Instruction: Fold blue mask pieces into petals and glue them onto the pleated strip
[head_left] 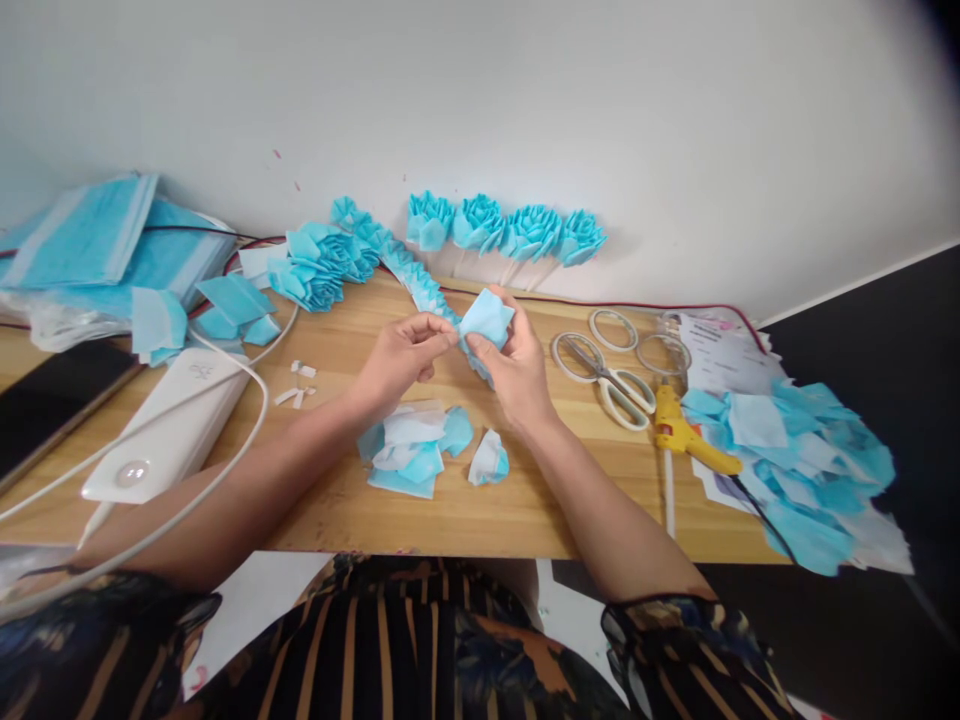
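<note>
My right hand (pixel 521 365) holds a light blue fabric petal piece (pixel 487 315) between thumb and fingers above the table. At its left edge, the thumb and fingertips of my left hand (pixel 409 358) are pinched together on the piece. A row of folded blue fabric (pixel 412 277) runs behind and partly under my hands. Below them lie a pile of loose blue and white fabric pieces (pixel 412 445) and one small curled piece (pixel 490 458).
Blue fabric flowers (pixel 531 232) on sticks lean at the wall, beside more flowers (pixel 319 265). Scissors (pixel 611 380), tape rolls (pixel 613 328), a yellow glue gun (pixel 690 440) and fabric scraps (pixel 810 460) lie right. Left are face masks (pixel 90 235), a white power bank (pixel 169 425) and a phone (pixel 60 400).
</note>
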